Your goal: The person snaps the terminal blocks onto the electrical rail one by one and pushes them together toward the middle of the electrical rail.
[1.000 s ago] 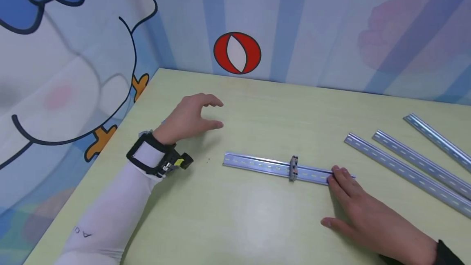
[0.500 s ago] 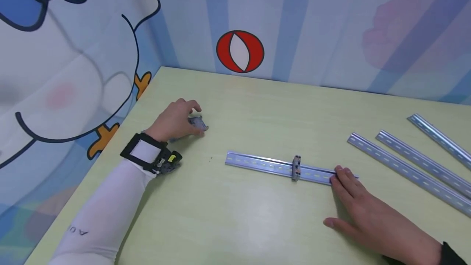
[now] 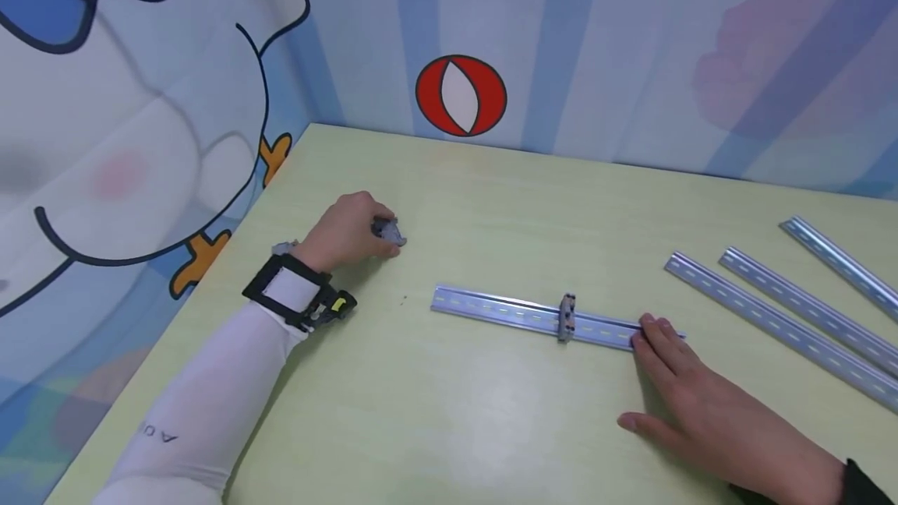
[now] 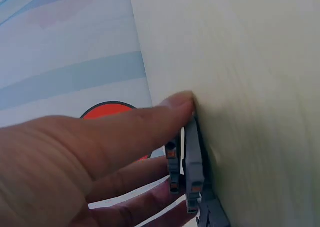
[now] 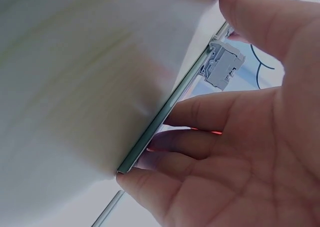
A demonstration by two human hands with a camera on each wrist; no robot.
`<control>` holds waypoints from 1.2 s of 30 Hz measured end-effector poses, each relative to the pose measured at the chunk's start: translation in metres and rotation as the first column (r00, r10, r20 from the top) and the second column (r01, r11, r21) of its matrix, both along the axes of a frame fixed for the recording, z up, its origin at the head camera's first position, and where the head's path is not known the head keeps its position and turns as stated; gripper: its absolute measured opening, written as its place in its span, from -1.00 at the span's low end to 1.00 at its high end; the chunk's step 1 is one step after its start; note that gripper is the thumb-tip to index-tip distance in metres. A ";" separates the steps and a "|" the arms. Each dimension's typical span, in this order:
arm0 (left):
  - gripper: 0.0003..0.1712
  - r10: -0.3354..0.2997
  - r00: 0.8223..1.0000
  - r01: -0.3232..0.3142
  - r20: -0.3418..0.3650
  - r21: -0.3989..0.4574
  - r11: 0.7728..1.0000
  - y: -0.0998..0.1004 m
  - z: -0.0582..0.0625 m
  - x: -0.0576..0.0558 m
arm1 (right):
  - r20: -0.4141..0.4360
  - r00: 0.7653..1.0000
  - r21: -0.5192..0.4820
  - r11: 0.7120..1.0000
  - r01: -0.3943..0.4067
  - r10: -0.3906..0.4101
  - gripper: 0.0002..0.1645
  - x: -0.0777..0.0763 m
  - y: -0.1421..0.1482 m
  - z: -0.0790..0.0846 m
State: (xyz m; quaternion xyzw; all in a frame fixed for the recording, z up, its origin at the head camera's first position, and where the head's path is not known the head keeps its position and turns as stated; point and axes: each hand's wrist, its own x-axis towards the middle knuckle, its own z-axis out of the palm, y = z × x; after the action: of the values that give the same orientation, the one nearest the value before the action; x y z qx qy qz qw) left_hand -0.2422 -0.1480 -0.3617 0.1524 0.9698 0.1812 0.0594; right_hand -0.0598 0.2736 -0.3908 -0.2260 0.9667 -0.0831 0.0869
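Left hand: pinches a small grey plastic block near the bench's back left corner.
Right hand: fingers extended, touching the right end of the short slotted silver metal rail.
Short rail: lies mid-bench, a thin upright grey clip-on block across it.
Three longer silver rails: slanting toward the bench's right edge.

Clip on single rail, three rails right, wall behind

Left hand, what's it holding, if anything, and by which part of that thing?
The left hand pinches at least one small grey block between thumb and fingers, with the thumb at one end; where the other fingers touch is unclear.
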 end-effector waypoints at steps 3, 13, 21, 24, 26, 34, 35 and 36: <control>-0.39 0.000 0.999 0.001 -0.032 0.011 1.000 0.002 0.000 0.001 | -0.008 1.000 -0.006 1.000 -0.005 0.005 0.19 -0.001 0.000 0.000; -0.36 0.026 0.995 -0.022 -0.093 0.048 0.999 0.010 0.004 0.003 | -0.004 1.000 -0.012 1.000 -0.006 0.006 0.19 -0.002 0.000 0.001; -0.38 0.008 0.995 -0.001 -0.099 0.070 0.998 0.011 0.006 0.006 | 0.005 1.000 -0.006 1.000 0.002 -0.002 0.21 -0.002 0.000 0.001; -0.42 -0.001 0.996 0.007 -0.088 0.071 0.997 0.011 0.007 0.007 | 0.002 1.000 -0.003 1.000 -0.001 0.001 0.20 -0.002 0.000 0.001; -0.44 -0.018 0.997 0.022 -0.074 0.054 0.998 0.011 0.008 0.009 | -0.003 1.000 0.000 1.000 -0.004 0.004 0.20 -0.001 0.000 0.001; -0.38 -0.085 0.996 0.086 0.008 -0.026 0.996 0.020 0.015 0.018 | 0.000 1.000 -0.010 1.000 0.003 -0.003 0.20 -0.001 0.001 0.000; -0.38 -0.094 0.996 0.094 0.008 -0.029 0.995 0.021 0.015 0.018 | 0.004 1.000 -0.012 1.000 0.006 -0.006 0.20 -0.001 0.001 0.000; -0.38 -0.099 0.995 0.099 0.008 -0.029 0.995 0.022 0.014 0.018 | 0.006 1.000 -0.013 1.000 0.007 -0.007 0.20 -0.001 0.001 0.000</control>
State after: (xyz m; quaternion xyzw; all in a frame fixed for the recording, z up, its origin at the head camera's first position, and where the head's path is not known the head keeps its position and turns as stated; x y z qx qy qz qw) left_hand -0.2238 -0.1259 -0.3473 0.1986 0.9634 0.1643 0.0738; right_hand -0.0606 0.2748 -0.3907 -0.2228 0.9667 -0.0902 0.0879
